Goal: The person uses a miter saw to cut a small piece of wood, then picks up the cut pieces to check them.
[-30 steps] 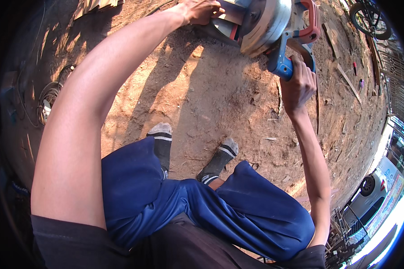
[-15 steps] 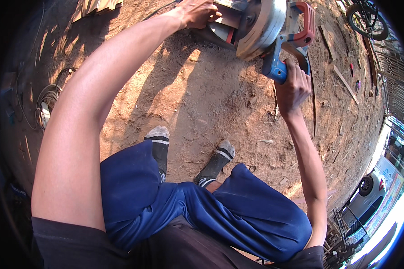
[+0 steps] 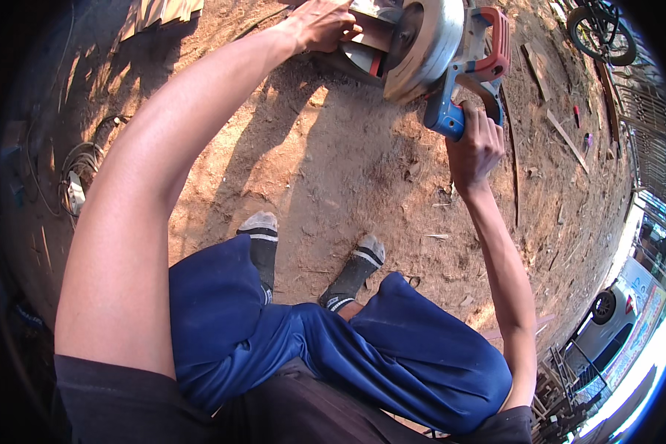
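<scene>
At the top of the head view stands a chop saw [image 3: 429, 55] with a round metal blade guard, a blue rear handle and a red carrying handle. My right hand [image 3: 478, 148] is wrapped round the blue handle, fingers closed. Left of the blade guard, my left hand [image 3: 322, 26] has its fingers curled down onto a flat brown piece of wood [image 3: 373, 33] on the saw's base. The blade's lower edge and the far end of the wood are hidden behind the guard.
Loose wooden strips [image 3: 567, 140] and a small red tool [image 3: 576, 116] lie on the dirt floor to the right. A coiled cable [image 3: 81, 163] is at the left, stacked boards [image 3: 159, 13] at the upper left. A wheel [image 3: 603, 35] stands at the upper right.
The saw and my right hand on its handle have shifted slightly to the left in the view. My left hand keeps its place on the wood.
</scene>
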`<action>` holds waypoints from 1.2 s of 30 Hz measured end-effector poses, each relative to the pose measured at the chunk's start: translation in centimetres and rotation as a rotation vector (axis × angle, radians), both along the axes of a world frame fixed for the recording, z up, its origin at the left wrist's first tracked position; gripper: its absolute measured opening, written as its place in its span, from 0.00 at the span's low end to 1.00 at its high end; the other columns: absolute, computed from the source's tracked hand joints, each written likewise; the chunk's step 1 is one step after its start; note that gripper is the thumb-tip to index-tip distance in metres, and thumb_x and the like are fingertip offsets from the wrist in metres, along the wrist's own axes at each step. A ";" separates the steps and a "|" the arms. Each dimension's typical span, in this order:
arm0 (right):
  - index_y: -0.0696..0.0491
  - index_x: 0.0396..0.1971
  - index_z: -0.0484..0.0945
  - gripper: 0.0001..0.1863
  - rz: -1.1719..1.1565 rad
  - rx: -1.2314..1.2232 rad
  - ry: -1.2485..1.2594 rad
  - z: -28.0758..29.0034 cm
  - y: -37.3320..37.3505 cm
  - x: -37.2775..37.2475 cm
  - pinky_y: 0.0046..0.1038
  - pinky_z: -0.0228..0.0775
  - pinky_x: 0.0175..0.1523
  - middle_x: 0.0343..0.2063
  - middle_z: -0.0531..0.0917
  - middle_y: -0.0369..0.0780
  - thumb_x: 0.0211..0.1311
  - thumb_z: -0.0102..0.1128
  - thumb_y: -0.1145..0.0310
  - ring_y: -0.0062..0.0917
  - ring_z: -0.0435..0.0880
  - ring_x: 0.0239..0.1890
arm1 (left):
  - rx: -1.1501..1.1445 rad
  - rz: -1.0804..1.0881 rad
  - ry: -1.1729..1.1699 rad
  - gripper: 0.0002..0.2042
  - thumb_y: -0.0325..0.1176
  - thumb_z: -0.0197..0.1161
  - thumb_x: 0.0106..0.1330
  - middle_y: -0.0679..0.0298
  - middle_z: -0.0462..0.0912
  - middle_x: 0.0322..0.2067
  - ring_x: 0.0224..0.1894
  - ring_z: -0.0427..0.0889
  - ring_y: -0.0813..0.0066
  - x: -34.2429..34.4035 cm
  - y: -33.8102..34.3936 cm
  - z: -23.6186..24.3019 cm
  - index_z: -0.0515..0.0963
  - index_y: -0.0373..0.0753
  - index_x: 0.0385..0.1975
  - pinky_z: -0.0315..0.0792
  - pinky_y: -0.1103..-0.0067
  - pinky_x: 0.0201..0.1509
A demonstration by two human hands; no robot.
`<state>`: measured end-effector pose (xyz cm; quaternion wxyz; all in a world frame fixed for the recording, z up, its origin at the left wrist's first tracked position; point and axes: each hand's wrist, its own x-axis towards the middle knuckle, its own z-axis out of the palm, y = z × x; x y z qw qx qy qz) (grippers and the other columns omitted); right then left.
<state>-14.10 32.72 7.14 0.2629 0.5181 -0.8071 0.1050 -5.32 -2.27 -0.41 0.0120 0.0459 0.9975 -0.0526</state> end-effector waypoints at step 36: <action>0.39 0.60 0.76 0.41 0.076 0.185 -0.505 18.5 -5.4 -6.3 0.38 0.81 0.50 0.42 0.90 0.41 0.41 0.84 0.51 0.39 0.90 0.42 | -0.172 -0.060 -0.131 0.31 0.52 0.52 0.75 0.57 0.49 0.78 0.77 0.55 0.59 3.2 -1.6 2.0 0.52 0.69 0.77 0.56 0.56 0.75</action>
